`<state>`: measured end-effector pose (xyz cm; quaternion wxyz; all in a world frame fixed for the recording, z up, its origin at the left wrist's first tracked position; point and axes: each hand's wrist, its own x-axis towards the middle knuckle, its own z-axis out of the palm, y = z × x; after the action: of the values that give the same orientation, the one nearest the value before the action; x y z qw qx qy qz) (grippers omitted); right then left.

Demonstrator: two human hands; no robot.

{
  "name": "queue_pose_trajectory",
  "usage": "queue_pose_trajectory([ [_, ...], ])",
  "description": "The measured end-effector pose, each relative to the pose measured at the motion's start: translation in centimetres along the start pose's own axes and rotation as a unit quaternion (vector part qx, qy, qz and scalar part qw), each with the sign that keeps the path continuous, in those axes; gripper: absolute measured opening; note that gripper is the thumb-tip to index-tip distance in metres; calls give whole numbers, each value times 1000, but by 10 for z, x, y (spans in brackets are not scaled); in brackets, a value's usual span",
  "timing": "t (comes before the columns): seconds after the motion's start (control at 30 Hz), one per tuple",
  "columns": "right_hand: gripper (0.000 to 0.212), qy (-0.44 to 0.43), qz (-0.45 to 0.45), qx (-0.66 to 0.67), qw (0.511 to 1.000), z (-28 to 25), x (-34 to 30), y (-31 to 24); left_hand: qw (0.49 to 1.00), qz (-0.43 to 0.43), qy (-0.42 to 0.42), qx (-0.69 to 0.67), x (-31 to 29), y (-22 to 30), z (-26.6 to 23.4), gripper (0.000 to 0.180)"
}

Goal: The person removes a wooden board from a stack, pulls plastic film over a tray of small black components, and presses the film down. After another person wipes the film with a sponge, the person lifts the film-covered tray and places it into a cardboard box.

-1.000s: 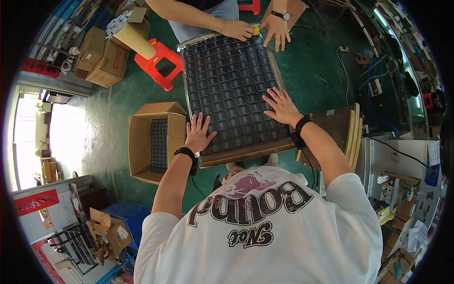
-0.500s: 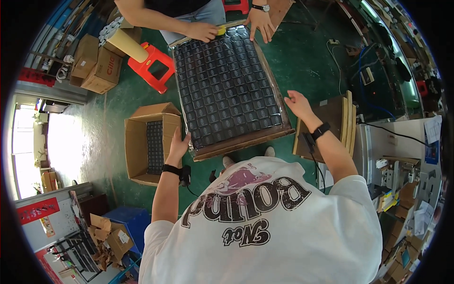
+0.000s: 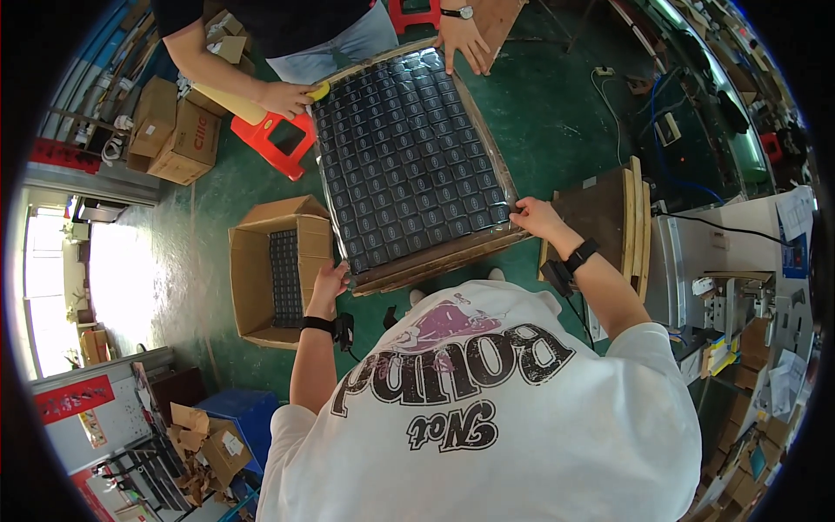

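Observation:
A board [image 3: 435,264] lies before me, bearing rows of black square pieces [image 3: 409,165], each with a pale oval mark. Shiny clear plastic film [image 3: 502,214] covers them. My left hand [image 3: 327,289] is closed at the board's near left corner, pinching the film's edge there. At the near right corner, my right hand [image 3: 539,219] is also closed, its fingertips pinching the film at the edge. Across from me, a co-worker's hand [image 3: 287,98] presses a small yellow scraper [image 3: 320,90] at the far left corner. Their other hand [image 3: 463,42] rests spread near the far right corner.
An open cardboard box [image 3: 246,291] with more black pieces stands left of the board. Red stools [image 3: 277,155] are beyond it, near other cartons [image 3: 185,143]. Stacked wooden boards [image 3: 600,213] stand to the right. Green floor [image 3: 557,130] surrounds the board.
My right hand has come down onto the board's near right corner and closed. My left hand has moved slightly nearer me and pinched. The co-worker's scraper has slid left along the far edge.

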<state>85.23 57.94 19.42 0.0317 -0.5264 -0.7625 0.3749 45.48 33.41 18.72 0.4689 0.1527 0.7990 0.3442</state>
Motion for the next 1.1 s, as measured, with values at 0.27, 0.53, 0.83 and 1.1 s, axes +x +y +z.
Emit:
queue_pose_trajectory([
  [0.27, 45, 5, 9, -15, 1000, -1, -7, -22, 999, -19, -25, -34, -6, -3, 0, 26],
  [0.53, 40, 0, -21, 4, 1000, 10, 4, -11, 998, 1, -33, -49, -13, -2, -2, 50],
  [0.83, 39, 20, -3, 78, 997, 13, 9, -4, 996, 29, -34, -78, -4, -11, -3, 39],
  [1.1, 37, 0, 26, 165, 986, 9, 7, -4, 997, 34, -21, -72, -13, 4, 2, 31],
])
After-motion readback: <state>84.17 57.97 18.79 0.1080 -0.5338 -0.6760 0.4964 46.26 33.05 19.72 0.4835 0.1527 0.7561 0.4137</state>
